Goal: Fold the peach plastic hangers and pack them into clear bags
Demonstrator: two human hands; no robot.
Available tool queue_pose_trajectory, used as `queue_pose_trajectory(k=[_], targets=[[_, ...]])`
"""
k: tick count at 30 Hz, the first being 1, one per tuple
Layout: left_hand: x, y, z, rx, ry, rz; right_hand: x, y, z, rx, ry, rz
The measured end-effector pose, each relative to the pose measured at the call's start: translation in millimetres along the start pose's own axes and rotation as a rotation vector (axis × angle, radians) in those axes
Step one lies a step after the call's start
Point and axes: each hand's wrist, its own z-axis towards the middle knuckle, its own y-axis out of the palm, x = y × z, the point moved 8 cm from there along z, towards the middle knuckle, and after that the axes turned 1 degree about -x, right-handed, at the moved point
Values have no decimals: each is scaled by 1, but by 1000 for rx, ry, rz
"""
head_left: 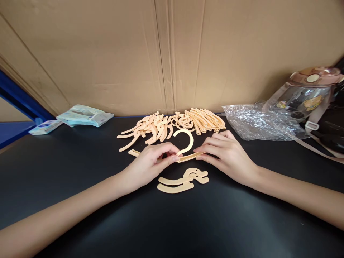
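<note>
My left hand (157,157) pinches a cream plastic hook (189,138) at its lower end, against the middle of a long, slightly curved hanger bar (188,157). The bar's left end sticks out beyond my left hand. Thumb and fingers of my right hand (224,152) grip the bar toward its right end. The hook curls upward between my hands. On the black table in front of them lie two curved hanger arms (174,187), flat and partly overlapping, each with a rounded, curled end.
Behind my hands lie a pile of loose curved arms (158,125), some hooks (183,120) and a stack of bars (205,120). Clear plastic wrap (255,122) and a strapped water bottle (309,95) stand right. Tissue packs (84,115) lie left; cardboard (107,53) rises behind.
</note>
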Motion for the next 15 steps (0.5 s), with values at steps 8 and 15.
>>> queue_pose_trajectory(k=[8, 15], targets=[[-1, -6, 1, 45, -32, 7, -4, -1, 1, -11, -36, 76], [-4, -13, -4, 146, -17, 45, 0, 1, 1, -16, 42, 143]])
